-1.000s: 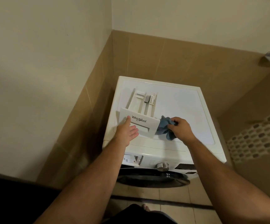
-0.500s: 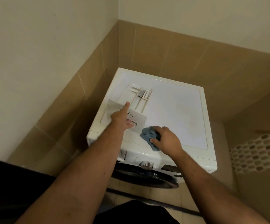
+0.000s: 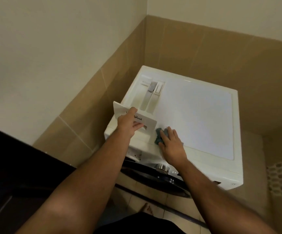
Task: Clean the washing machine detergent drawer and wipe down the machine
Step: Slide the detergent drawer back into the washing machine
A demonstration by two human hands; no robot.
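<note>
Drawer (image 3: 147, 105) lies on the washing machine (image 3: 196, 115) top, long axis toward 12 o'clock; left hand (image 3: 128, 123) grips its front panel. At its 3 o'clock, right hand (image 3: 172, 144), fingers flat, presses the cloth (image 3: 158, 136).

The washing machine (image 3: 196, 115) has a smooth white top with a faint sheen. The detergent drawer (image 3: 147, 105) looks like smooth white plastic. The cloth (image 3: 158, 136) is soft, crumpled blue-grey fabric, matt. The dial (image 3: 161, 167) appears to be shiny metal, though it is blurred. The wall tiles (image 3: 221, 53) are smooth tan, slightly glossy.
</note>
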